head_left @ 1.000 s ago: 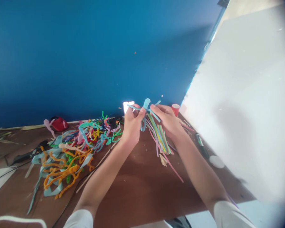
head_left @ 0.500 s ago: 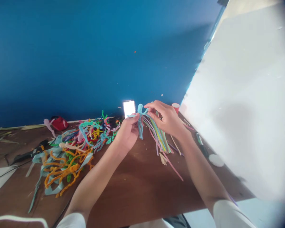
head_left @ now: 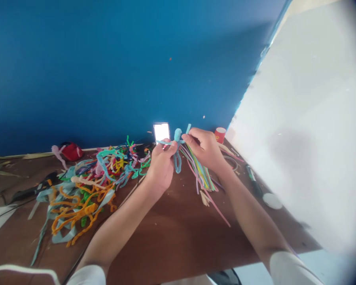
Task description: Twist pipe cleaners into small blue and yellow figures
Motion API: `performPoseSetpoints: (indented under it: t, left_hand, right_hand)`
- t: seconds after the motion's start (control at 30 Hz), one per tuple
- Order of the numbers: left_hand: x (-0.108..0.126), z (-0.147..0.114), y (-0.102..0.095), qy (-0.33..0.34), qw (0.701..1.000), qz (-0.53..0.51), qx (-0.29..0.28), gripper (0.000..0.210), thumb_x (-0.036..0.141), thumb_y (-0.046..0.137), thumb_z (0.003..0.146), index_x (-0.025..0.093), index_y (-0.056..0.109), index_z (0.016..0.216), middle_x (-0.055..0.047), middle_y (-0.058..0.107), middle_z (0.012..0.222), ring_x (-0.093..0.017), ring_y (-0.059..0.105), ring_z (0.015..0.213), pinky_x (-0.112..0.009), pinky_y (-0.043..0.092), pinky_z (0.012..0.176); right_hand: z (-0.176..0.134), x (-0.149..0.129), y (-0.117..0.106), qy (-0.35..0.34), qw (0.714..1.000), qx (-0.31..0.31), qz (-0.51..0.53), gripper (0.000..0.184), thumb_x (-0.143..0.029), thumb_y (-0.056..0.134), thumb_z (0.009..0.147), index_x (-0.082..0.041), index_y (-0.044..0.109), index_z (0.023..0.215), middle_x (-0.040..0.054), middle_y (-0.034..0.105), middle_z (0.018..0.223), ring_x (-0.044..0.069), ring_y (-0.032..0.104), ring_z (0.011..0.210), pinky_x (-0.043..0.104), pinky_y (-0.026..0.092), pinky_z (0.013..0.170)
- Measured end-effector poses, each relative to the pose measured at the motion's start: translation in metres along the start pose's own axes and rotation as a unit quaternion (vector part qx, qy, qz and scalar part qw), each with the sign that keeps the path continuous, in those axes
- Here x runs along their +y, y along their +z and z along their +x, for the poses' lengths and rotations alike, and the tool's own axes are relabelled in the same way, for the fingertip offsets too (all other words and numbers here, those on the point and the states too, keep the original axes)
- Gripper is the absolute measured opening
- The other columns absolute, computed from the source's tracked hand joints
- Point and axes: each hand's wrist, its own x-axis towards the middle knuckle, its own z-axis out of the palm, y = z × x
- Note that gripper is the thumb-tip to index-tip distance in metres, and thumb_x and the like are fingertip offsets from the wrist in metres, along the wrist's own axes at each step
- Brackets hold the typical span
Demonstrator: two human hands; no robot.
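Observation:
A light-blue pipe-cleaner figure (head_left: 178, 134) with a rounded head, thin arms and looped legs is held up above the table. My left hand (head_left: 162, 164) pinches it at the body between thumb and fingers. At its right side, my right hand (head_left: 204, 148) grips one arm of the figure, and a short blue end sticks up above the fingers. Behind my left hand stands a phone (head_left: 161, 132) with a bright screen. Beneath my right hand lies a bundle of pastel pipe cleaners (head_left: 204, 176).
Left on the brown table (head_left: 166, 245) is a tangled heap of coloured pipe-cleaner pieces (head_left: 86, 209), with a red pouch (head_left: 72, 151) and a black tool (head_left: 38, 188) beyond. To the right are a red cup (head_left: 220, 135), a marker (head_left: 253, 180) and a white disc (head_left: 272, 201). A blue wall (head_left: 121, 71) rises behind.
My right fingers have curled closer around the figure's arm, and its blue end now points upward. The figure's legs have turned to show a loop. The view has shifted slightly.

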Motion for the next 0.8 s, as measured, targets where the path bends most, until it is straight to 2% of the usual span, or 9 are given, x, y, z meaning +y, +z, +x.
performPoseSetpoints:
  t: [0.07,0.13,0.2,0.23,0.33,0.4,0.5,0.63,0.8]
  left_hand:
    - [-0.002,0.0,-0.001,0.015,1.0,0.009,0.021,0.014,0.016,0.069,0.078,0.018,0.056,0.084,0.0,0.059,0.079,-0.009,0.054,0.071,-0.022,0.042,0.064]
    - [-0.003,0.001,-0.002,0.019,0.999,0.011,0.034,0.013,0.017,0.068,0.08,0.019,0.056,0.085,0.0,0.059,0.081,-0.009,0.055,0.074,-0.022,0.043,0.066]
    - [-0.004,0.002,-0.003,0.024,0.999,0.006,0.039,0.012,0.017,0.067,0.081,0.019,0.056,0.086,0.0,0.059,0.082,-0.01,0.056,0.077,-0.022,0.044,0.07]
    - [-0.004,0.002,-0.003,0.023,0.999,0.004,0.042,0.011,0.017,0.067,0.082,0.019,0.056,0.086,0.0,0.058,0.083,-0.01,0.056,0.078,-0.022,0.044,0.072]
    - [-0.006,0.005,-0.003,0.007,0.999,-0.001,0.049,0.011,0.015,0.067,0.081,0.018,0.056,0.083,0.0,0.057,0.081,-0.009,0.055,0.079,-0.022,0.044,0.075]
    - [-0.006,0.006,-0.004,-0.001,0.999,-0.002,0.051,0.011,0.014,0.066,0.08,0.018,0.055,0.081,0.0,0.057,0.08,-0.009,0.055,0.078,-0.021,0.045,0.073]
    - [-0.004,0.007,-0.005,0.001,0.999,-0.005,0.047,0.012,0.015,0.067,0.08,0.018,0.055,0.078,0.0,0.056,0.078,-0.009,0.055,0.075,-0.021,0.044,0.069]
    - [-0.001,0.01,-0.008,-0.007,0.999,-0.007,0.034,0.017,0.013,0.071,0.074,0.017,0.055,0.073,0.001,0.055,0.076,-0.008,0.054,0.072,-0.02,0.042,0.064]
    - [0.002,0.01,-0.008,-0.041,0.999,-0.004,0.025,0.015,0.012,0.071,0.074,0.015,0.057,0.071,0.001,0.056,0.075,-0.008,0.054,0.069,-0.022,0.042,0.064]
  right_hand:
    - [-0.002,-0.004,0.008,0.085,0.991,-0.018,0.106,0.042,-0.045,0.049,0.093,-0.02,0.039,0.061,-0.0046,0.031,0.058,0.01,0.03,0.056,0.027,0.023,0.054]
    - [-0.003,-0.006,0.014,0.161,0.96,-0.054,0.222,0.043,-0.05,0.05,0.091,-0.02,0.04,0.062,-0.0049,0.03,0.059,0.009,0.029,0.055,0.027,0.022,0.053]
    - [-0.003,-0.006,0.016,0.202,0.933,-0.085,0.287,0.043,-0.053,0.053,0.088,-0.019,0.043,0.062,-0.005,0.032,0.058,0.009,0.029,0.054,0.026,0.023,0.052]
    - [-0.003,-0.004,0.015,0.204,0.931,-0.093,0.288,0.043,-0.052,0.055,0.086,-0.019,0.044,0.062,-0.005,0.033,0.058,0.008,0.03,0.054,0.026,0.023,0.052]
    - [0.001,0.001,0.007,0.155,0.958,-0.098,0.222,0.031,-0.046,0.061,0.084,-0.018,0.054,0.071,-0.0042,0.044,0.06,0.008,0.037,0.054,0.025,0.027,0.053]
    - [0.003,0.006,0.0,0.114,0.976,-0.088,0.162,0.023,-0.04,0.06,0.085,-0.018,0.061,0.093,-0.0025,0.054,0.067,0.01,0.045,0.058,0.025,0.032,0.056]
    - [0.005,0.013,-0.009,0.042,0.998,-0.037,0.02,0.031,-0.031,0.055,0.088,-0.022,0.058,0.119,-0.0002,0.061,0.079,0.012,0.052,0.063,0.027,0.039,0.062]
    - [0.003,0.018,-0.016,-0.091,0.984,-0.035,-0.151,0.037,-0.025,0.05,0.092,-0.029,0.057,0.128,0.0036,0.066,0.102,0.016,0.061,0.083,0.028,0.043,0.07]
    - [0.002,0.019,-0.018,-0.194,0.956,-0.044,-0.217,0.029,-0.03,0.048,0.097,-0.032,0.063,0.121,0.0036,0.066,0.105,0.016,0.061,0.09,0.027,0.043,0.072]
